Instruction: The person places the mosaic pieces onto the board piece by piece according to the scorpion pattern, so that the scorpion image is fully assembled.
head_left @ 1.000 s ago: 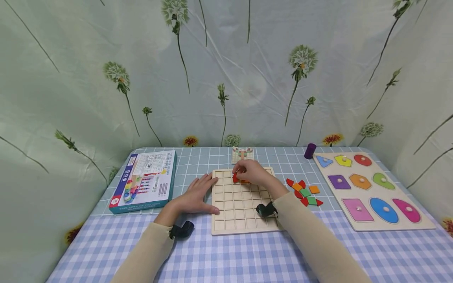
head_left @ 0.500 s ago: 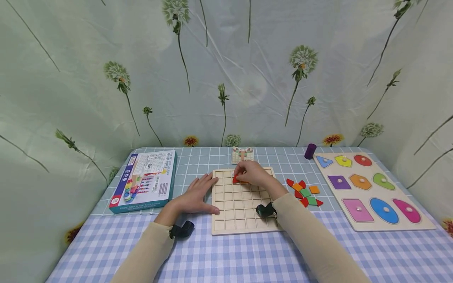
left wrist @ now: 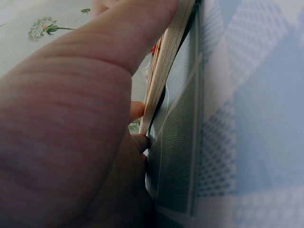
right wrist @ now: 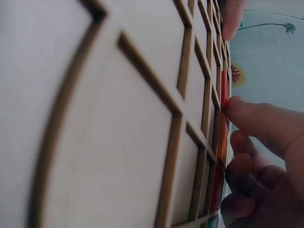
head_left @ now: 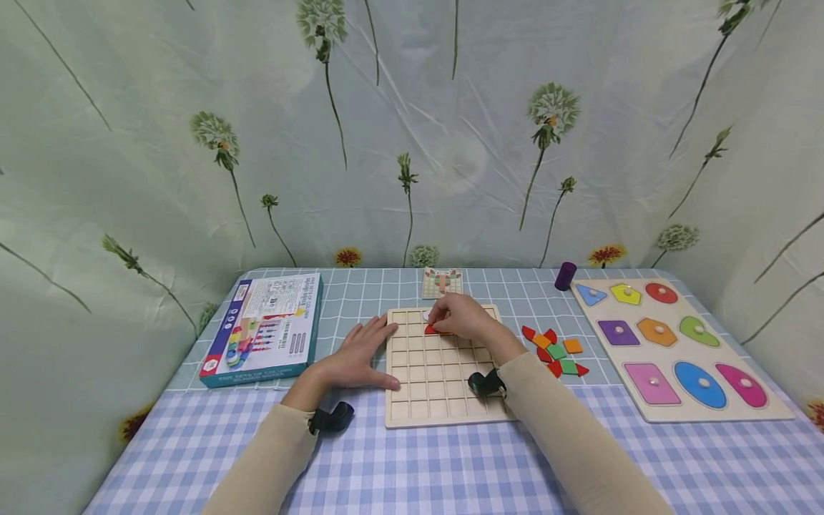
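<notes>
A wooden grid board (head_left: 418, 372) lies flat on the table in the head view. My right hand (head_left: 465, 316) is over its upper rows, fingertips on a small red tile (head_left: 430, 330) lying in the grid. In the right wrist view one extended finger touches that red tile (right wrist: 224, 90), with an orange tile (right wrist: 222, 137) and another red tile in line beside it; the other fingers are curled. My left hand (head_left: 357, 355) rests with spread fingers along the board's left edge, its thumb over the border. The left wrist view shows the board's side edge (left wrist: 166, 66) beside that thumb.
Loose red, orange and green tiles (head_left: 556, 350) lie right of the board. A pattern card (head_left: 441, 283) stands behind it. A boxed toy (head_left: 264, 329) is at the left, a shape puzzle board (head_left: 676, 343) at the right, with a purple cylinder (head_left: 565, 276) near its corner.
The red tile at my right fingertips has gone from tilted up to lying flat in the grid. My right hand has barely shifted; my left hand has kept its place.
</notes>
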The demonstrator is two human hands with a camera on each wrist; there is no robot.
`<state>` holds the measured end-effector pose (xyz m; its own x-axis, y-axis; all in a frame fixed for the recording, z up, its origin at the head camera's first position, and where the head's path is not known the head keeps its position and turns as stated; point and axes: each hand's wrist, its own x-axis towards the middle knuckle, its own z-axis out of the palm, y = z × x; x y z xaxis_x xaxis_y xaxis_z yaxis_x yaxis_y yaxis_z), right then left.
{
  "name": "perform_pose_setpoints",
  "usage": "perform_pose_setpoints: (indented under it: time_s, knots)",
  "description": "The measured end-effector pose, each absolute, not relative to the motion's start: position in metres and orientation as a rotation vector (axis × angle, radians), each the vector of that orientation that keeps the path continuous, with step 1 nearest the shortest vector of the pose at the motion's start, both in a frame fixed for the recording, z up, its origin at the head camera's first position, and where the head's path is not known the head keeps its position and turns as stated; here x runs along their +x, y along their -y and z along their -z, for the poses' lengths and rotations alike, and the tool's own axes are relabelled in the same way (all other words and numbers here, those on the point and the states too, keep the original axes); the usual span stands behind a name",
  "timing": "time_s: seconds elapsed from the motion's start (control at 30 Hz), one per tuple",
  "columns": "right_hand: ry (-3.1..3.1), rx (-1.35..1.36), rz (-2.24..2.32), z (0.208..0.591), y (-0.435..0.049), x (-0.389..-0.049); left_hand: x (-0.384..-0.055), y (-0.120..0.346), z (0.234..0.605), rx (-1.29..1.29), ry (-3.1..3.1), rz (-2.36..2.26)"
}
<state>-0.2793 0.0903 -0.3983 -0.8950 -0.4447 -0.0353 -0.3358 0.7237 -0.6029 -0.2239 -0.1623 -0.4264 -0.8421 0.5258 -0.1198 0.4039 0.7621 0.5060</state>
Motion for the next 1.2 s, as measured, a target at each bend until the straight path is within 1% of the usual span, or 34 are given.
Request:
perform_pose_setpoints:
  time_s: [0.63, 0.93, 1.2]
  knots:
    - [-2.722, -0.594, 1.182, 0.389, -0.125, -0.267, -0.224, 0.163, 0.427, 0.729, -2.704, -0.687]
    - [-2.689, -0.430, 1.303, 0.385, -0.152, -0.255, -0.226, 0.165, 0.427, 0.780, -2.685, -0.702]
    - [-2.757, -0.310, 1.233, 0.385, -0.178, -0.251, -0.226, 0.164, 0.426, 0.775, -2.691, -0.718]
